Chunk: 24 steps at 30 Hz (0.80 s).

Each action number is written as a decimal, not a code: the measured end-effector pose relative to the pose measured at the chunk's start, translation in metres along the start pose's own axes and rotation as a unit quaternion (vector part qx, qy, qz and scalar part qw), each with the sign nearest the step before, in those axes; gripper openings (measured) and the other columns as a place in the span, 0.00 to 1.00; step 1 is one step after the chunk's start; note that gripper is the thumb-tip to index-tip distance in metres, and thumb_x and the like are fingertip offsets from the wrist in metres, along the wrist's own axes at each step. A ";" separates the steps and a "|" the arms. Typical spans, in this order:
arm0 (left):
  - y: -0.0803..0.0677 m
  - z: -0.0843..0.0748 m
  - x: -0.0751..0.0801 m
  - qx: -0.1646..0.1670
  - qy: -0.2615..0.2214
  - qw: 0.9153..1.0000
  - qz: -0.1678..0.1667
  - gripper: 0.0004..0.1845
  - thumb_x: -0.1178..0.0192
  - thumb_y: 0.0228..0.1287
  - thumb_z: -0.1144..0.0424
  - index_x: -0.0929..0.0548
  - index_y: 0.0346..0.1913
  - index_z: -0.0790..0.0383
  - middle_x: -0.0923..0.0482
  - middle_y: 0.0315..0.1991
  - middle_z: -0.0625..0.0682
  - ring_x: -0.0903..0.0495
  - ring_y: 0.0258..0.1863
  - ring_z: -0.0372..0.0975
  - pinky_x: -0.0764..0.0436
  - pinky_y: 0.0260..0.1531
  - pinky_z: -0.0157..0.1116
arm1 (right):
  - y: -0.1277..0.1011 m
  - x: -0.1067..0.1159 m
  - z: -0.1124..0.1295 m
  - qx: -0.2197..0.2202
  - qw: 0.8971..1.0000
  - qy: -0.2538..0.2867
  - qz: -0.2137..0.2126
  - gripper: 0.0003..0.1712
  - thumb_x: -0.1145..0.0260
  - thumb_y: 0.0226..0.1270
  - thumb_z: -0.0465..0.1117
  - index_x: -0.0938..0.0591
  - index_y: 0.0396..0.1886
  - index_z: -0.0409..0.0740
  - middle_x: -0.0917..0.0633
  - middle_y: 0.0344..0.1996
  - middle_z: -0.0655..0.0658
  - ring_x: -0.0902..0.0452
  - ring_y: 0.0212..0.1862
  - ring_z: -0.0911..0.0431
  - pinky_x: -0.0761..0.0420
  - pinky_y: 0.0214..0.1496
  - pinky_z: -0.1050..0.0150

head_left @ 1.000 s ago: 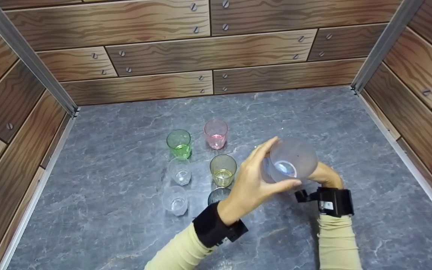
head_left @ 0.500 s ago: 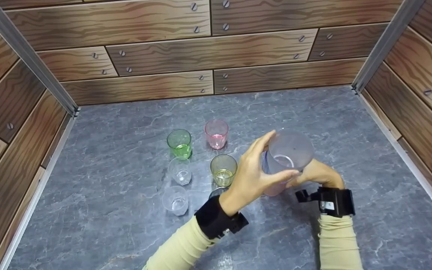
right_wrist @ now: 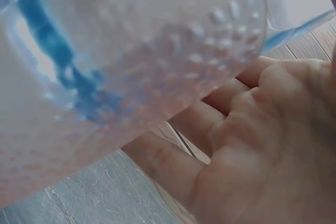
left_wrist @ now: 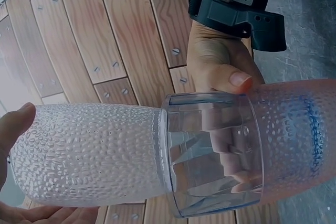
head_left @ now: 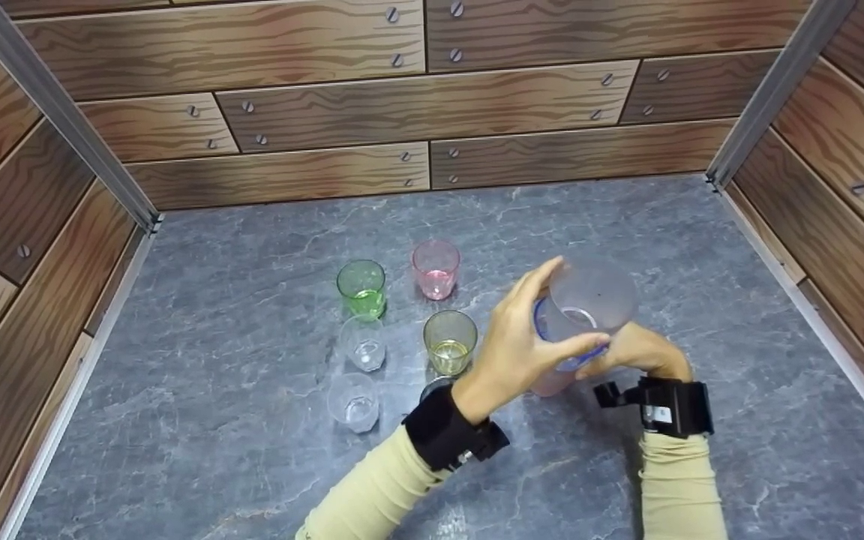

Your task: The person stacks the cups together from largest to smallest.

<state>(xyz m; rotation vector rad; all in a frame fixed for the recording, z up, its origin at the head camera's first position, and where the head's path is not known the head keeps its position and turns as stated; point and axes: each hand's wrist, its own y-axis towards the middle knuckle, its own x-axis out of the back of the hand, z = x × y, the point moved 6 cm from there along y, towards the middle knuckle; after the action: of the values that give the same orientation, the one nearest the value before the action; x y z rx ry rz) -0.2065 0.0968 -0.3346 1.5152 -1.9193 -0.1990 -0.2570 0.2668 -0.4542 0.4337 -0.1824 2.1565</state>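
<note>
A frosted, dimpled cup [head_left: 589, 300] is nested partway into a stack of cups [head_left: 563, 360], a clear one outermost with a blue-rimmed one and a pinkish one showing through, all held above the grey counter [head_left: 252, 465]. The left hand [head_left: 518, 349] curls thumb and fingers round the frosted cup's upper end; the right hand [head_left: 634, 352] wraps the stack from below. To the left stand a green cup [head_left: 361, 289], a pink cup [head_left: 436, 270], an olive cup [head_left: 449, 342] and two clear cups [head_left: 362, 343], each showing a glint at the bottom that may be a little liquid.
</note>
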 end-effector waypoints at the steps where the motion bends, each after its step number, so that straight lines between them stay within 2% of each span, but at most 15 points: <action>1: 0.001 0.000 -0.001 0.000 0.003 1.000 0.001 0.46 0.28 0.43 0.51 0.37 0.65 0.64 0.27 0.60 0.55 0.24 0.55 0.40 0.25 0.57 0.26 | -0.001 0.000 0.000 -0.002 1.000 -0.005 -0.001 0.49 0.25 0.35 0.25 0.37 0.62 0.28 0.23 0.51 0.65 0.26 0.51 0.70 0.28 0.57 0.79; 9: 0.002 0.007 -0.007 0.002 0.016 1.000 0.000 0.45 0.28 0.43 0.50 0.36 0.65 0.63 0.26 0.59 0.55 0.24 0.55 0.39 0.24 0.57 0.27 | -0.003 0.002 -0.002 -0.018 1.000 0.006 -0.007 0.45 0.25 0.36 0.24 0.35 0.59 0.27 0.20 0.47 0.63 0.23 0.48 0.69 0.25 0.53 0.78; 15: 0.002 0.013 -0.009 0.013 0.011 1.000 0.003 0.45 0.28 0.43 0.50 0.36 0.65 0.63 0.26 0.59 0.55 0.24 0.55 0.41 0.24 0.56 0.29 | -0.003 0.002 -0.001 0.001 1.000 -0.014 -0.010 0.46 0.24 0.35 0.27 0.35 0.58 0.25 0.21 0.47 0.63 0.24 0.48 0.70 0.25 0.53 0.79; 24: 0.003 0.018 -0.009 0.014 0.011 1.000 0.003 0.46 0.27 0.41 0.51 0.35 0.64 0.64 0.25 0.57 0.56 0.23 0.54 0.43 0.25 0.57 0.29 | 0.001 0.000 0.002 0.014 1.000 0.002 0.011 0.48 0.25 0.36 0.25 0.37 0.61 0.26 0.21 0.50 0.63 0.24 0.51 0.69 0.26 0.56 0.78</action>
<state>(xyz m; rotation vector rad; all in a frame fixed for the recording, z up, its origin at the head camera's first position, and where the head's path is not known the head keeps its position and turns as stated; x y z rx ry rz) -0.2190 0.1005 -0.3504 1.5242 -1.9168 -0.1520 -0.2572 0.2658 -0.4525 0.4444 -0.1558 2.1827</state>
